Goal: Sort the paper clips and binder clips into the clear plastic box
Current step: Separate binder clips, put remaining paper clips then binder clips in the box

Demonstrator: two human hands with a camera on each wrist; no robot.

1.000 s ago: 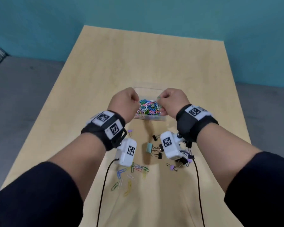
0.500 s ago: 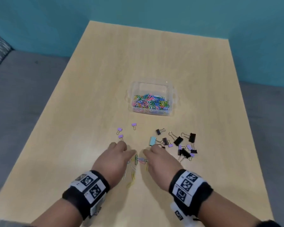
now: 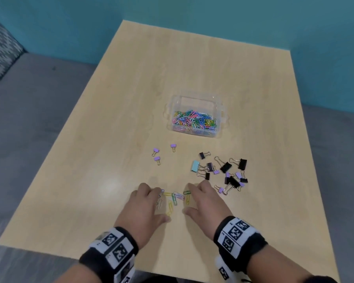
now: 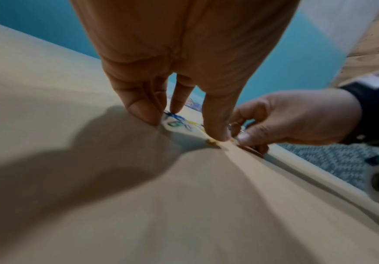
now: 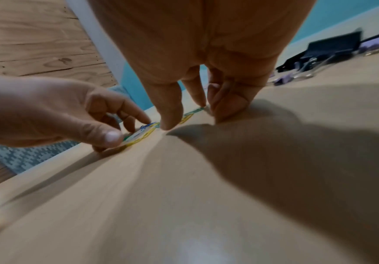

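A clear plastic box (image 3: pixel 220 111) at mid-table holds a heap of coloured paper clips (image 3: pixel 194 119). Several loose paper clips (image 3: pixel 173 199) lie near the front edge, between my two hands. My left hand (image 3: pixel 163 204) has its fingertips (image 4: pixel 145 117) and thumb down on the table at the left of them. My right hand (image 3: pixel 187 198) does the same at their right, thumb (image 5: pixel 170 123) and fingers on the wood beside a yellow and green clip (image 5: pixel 188 116). Neither hand has lifted a clip. Black, purple and blue binder clips (image 3: pixel 223 170) lie scattered to the right.
Three small purple binder clips (image 3: pixel 157 155) lie apart, left of the main scatter. The wooden table (image 3: pixel 131 99) ends just behind my wrists. A grey floor and a patterned rug (image 3: pixel 0 48) lie to the left, a teal wall behind.
Both hands have come back from above the box to the loose paper clips near the front edge and now rest their fingertips on either side of them.
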